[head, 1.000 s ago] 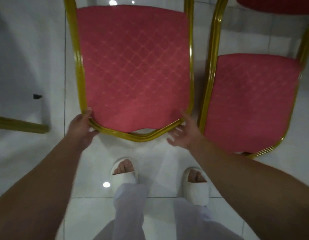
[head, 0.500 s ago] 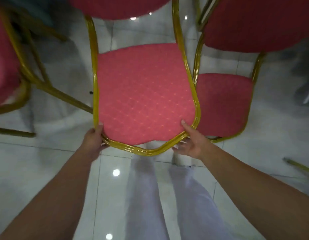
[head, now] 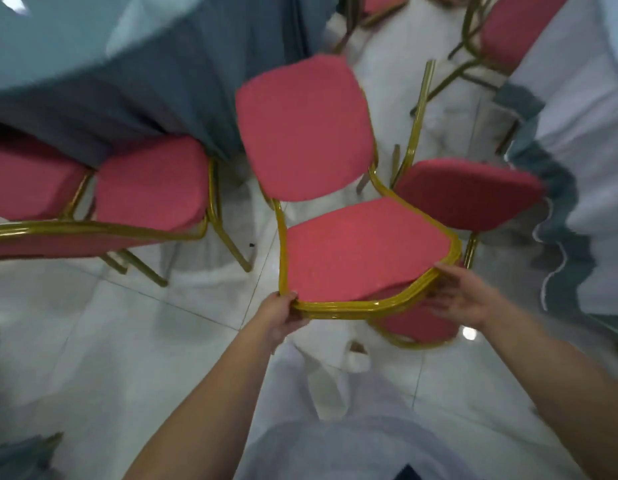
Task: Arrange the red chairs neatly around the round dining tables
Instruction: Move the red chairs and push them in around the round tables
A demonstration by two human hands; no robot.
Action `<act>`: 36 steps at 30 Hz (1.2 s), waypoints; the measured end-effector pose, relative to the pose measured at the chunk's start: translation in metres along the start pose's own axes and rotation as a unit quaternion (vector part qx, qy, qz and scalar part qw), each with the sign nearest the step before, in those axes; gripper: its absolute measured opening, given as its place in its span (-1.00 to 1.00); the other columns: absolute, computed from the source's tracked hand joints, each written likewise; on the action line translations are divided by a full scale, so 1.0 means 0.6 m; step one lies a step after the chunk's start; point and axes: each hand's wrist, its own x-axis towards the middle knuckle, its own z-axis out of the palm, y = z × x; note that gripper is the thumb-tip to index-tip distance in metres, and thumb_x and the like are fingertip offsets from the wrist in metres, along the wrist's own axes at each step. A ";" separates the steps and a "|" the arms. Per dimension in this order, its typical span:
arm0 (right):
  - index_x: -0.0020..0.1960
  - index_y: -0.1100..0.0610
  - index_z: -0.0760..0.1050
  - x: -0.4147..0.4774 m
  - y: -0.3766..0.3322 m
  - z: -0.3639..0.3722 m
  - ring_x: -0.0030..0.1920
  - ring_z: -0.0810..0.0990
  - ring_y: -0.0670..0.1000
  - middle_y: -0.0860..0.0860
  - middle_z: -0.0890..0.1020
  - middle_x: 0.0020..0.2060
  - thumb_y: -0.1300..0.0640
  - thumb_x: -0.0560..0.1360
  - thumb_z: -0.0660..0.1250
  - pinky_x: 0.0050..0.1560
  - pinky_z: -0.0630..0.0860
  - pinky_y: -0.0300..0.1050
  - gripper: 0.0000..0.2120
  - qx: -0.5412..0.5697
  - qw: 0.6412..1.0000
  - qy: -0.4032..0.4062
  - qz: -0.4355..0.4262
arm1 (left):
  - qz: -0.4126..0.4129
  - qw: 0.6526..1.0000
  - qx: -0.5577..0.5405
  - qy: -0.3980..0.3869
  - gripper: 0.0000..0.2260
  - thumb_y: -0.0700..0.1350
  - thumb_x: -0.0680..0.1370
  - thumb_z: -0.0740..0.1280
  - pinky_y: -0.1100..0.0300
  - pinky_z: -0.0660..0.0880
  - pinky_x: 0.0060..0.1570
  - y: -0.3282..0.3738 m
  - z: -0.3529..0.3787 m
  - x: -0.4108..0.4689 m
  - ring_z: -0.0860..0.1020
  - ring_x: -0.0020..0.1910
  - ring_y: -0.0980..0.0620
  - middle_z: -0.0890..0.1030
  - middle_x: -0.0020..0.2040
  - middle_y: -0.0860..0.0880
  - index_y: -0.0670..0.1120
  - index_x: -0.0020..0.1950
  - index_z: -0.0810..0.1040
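A red chair (head: 356,251) with a gold frame stands right in front of me, its backrest top nearest and its seat (head: 300,129) reaching toward the round table (head: 103,74) draped in blue-grey cloth. My left hand (head: 278,315) grips the backrest's gold top rail at its left corner. My right hand (head: 463,299) rests on the rail's right corner, fingers spread along it. A second red chair (head: 467,192) sits close on the right, partly behind the held one. Two more red chairs (head: 151,181) stand to the left against the table.
Another cloth-draped table (head: 577,140) with a scalloped blue skirt fills the right edge. A further red chair (head: 515,26) stands at the top right. The floor (head: 110,341) is glossy white tile. My white trousers and a sandal (head: 356,355) show below the chair.
My view has lifted from straight down to forward, bringing the table and the neighbouring chairs into sight. Both hands stay on the chair's top rail, and the chair has turned slightly leftward.
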 end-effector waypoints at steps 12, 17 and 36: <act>-0.14 0.11 0.52 -0.085 -0.216 0.138 -0.10 0.62 0.09 0.07 0.60 -0.14 0.09 0.47 0.44 -0.17 0.56 0.07 -0.87 -0.070 0.983 -0.084 -0.148 | 0.142 0.967 0.208 0.039 -0.70 0.12 0.68 0.04 -0.12 0.56 -0.02 0.192 0.046 -0.099 0.42 0.29 -0.22 0.36 0.25 0.00 0.20 0.39 0.36; 0.35 0.12 0.38 -0.059 -0.288 0.262 -0.10 0.59 0.07 0.07 0.57 -0.08 0.03 0.42 0.49 -0.24 0.59 0.01 -0.42 -0.063 0.976 -0.017 -0.207 | 0.316 0.884 0.342 0.047 -0.70 -0.01 0.69 0.04 0.11 0.48 0.03 0.309 0.013 -0.064 0.51 0.08 -0.04 0.55 0.01 -0.04 -0.03 0.12 0.55; 0.55 -0.16 0.10 -0.061 -0.533 0.527 0.14 0.63 0.11 0.03 0.69 0.08 0.23 0.42 0.52 0.28 0.46 0.33 -0.12 -0.063 0.959 -0.105 -0.254 | 0.243 0.877 0.393 -0.129 -0.58 0.39 0.46 0.15 0.31 0.41 0.02 0.683 -0.099 0.028 0.60 -0.01 0.35 0.68 -0.01 0.27 0.24 -0.03 0.71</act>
